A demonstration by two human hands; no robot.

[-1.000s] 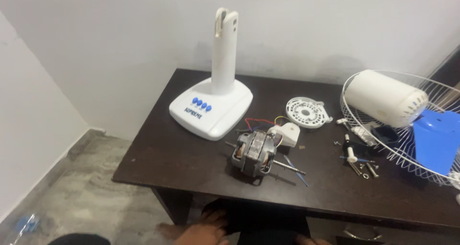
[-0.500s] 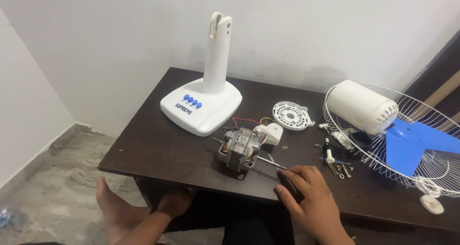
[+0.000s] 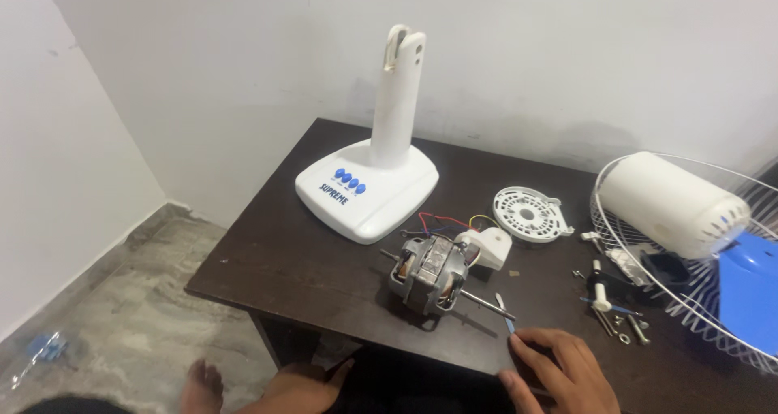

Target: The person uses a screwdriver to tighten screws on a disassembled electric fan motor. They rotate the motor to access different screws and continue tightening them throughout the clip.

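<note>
One bare right hand [image 3: 559,369], fingers loosely curled and holding nothing, rests just beside the slim blue-handled tool [image 3: 506,314] by the heavy-looking steel-and-copper fan motor [image 3: 428,273], likely best gripped by its rigid frame; the left hand [image 3: 304,386] lies low, grip unclear.

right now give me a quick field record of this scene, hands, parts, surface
surface: dark wooden table
right hand: right hand on the table's near edge, fingertips at a small blue-tipped tool
left hand: left hand low, below the table edge, holding nothing visible
centre: bare fan motor with coloured wires
behind: white fan base with upright stem
right side: round vented cover, loose screws, white motor housing on wire grille, blue blade
</note>
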